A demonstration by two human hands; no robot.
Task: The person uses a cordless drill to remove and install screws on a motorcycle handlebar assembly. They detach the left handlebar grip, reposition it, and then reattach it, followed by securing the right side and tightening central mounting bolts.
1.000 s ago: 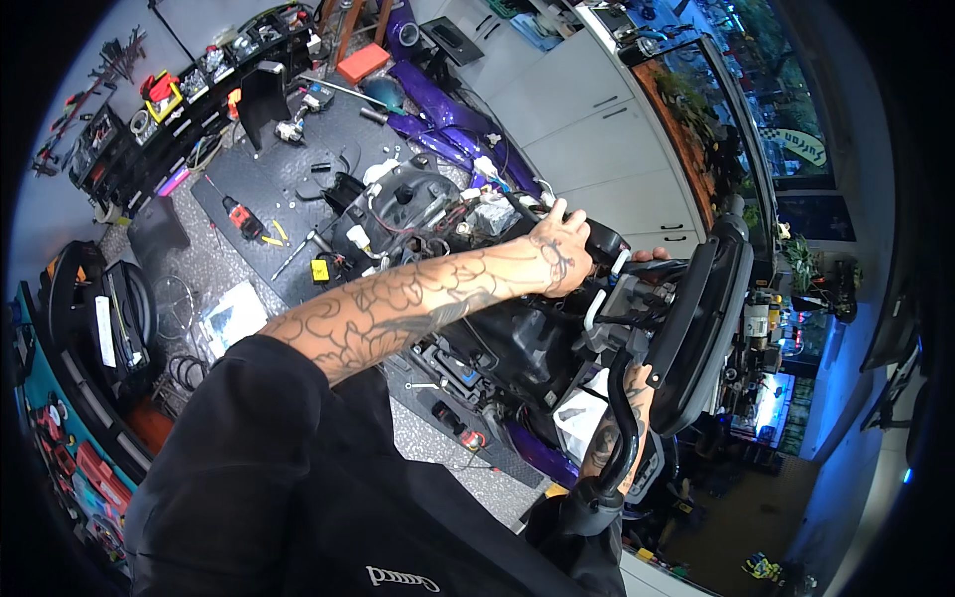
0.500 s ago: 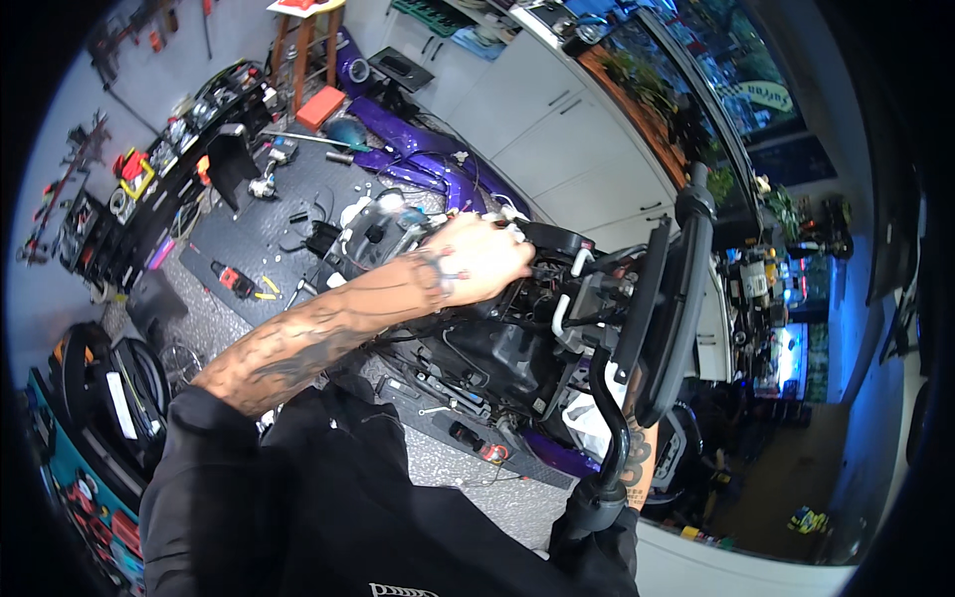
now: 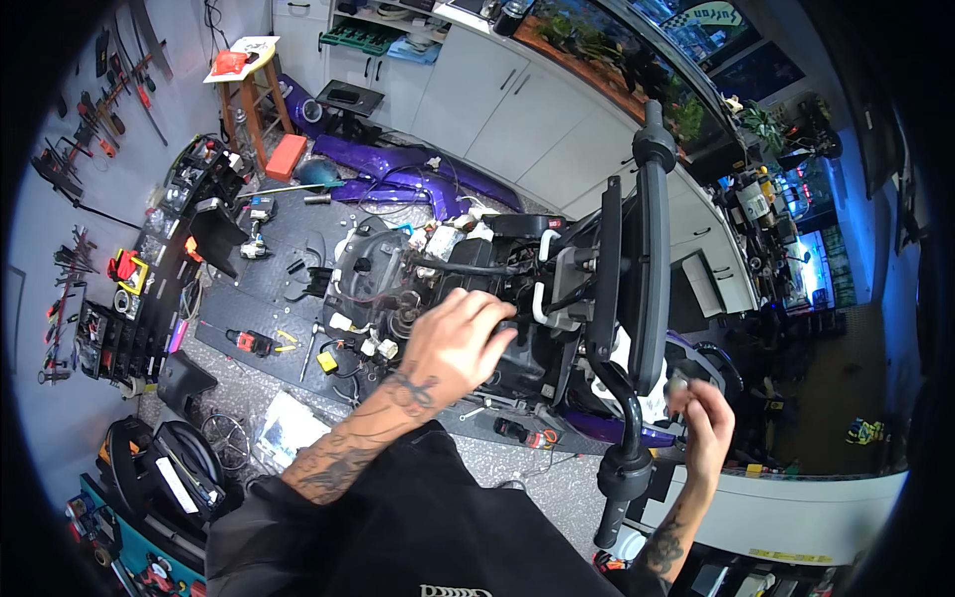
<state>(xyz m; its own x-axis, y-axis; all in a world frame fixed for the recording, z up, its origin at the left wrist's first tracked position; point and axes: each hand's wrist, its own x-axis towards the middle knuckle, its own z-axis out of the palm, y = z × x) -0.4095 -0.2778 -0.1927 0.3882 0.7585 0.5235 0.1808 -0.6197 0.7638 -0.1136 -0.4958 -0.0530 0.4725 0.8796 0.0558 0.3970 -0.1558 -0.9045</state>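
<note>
Right now, watching remotely through the head view, I have the left hand [image 3: 460, 343] over the stripped machine, its fingers loosely curled and the thumb apart from them. Something dark sits at its fingertips, but I cannot tell whether it is held. The black housing [image 3: 527, 360] lies just right of that grip, partly under the fingertips; I judge it hard, smooth and fixed, likely to slide under bare skin, so an edge would give better purchase than its face. Just beyond the knuckles runs a dark hose [image 3: 468, 268], probably light and springy, best taken mid-length rather than tugged near an end.

My right hand [image 3: 704, 423] has thumb and fingers drawn close together around or beside a small pale thing [image 3: 679, 384]; blur keeps me from telling whether it is pinched. If it is a loose fitting, it would be light and easy to drop, wanting fingertip pressure alone. Left of this grip stands the handlebar [image 3: 652, 259], likely heavy and stiff, with its lower rubber end [image 3: 613, 522] the surest hold.
</note>
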